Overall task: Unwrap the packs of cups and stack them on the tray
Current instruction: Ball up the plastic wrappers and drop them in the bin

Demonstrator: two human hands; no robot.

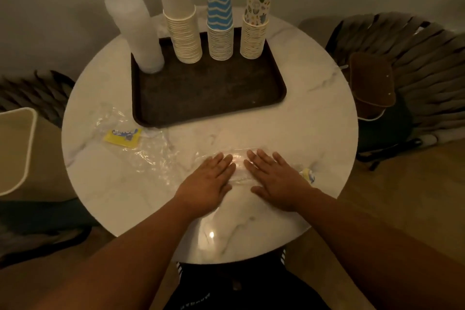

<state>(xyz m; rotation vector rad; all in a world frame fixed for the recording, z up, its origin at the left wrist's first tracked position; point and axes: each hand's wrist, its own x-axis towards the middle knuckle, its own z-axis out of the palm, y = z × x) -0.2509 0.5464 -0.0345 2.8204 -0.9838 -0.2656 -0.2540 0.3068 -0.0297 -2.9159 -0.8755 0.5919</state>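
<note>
Round marble table [314, 78], dark tray [206, 98], clear wrappers [141, 156], both hands flat

My arms are bare to above the elbow, no sleeves, and my left hand [208, 181] and right hand [274, 178] wear nothing. My black trousers [251, 284] carry white side stripes and small white lettering.

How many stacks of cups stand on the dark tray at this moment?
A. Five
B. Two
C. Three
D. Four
D. Four stacks stand along the far edge of the tray: a clear plastic stack, a tall white stack, a blue zigzag stack and a stack with a printed pattern.
</note>
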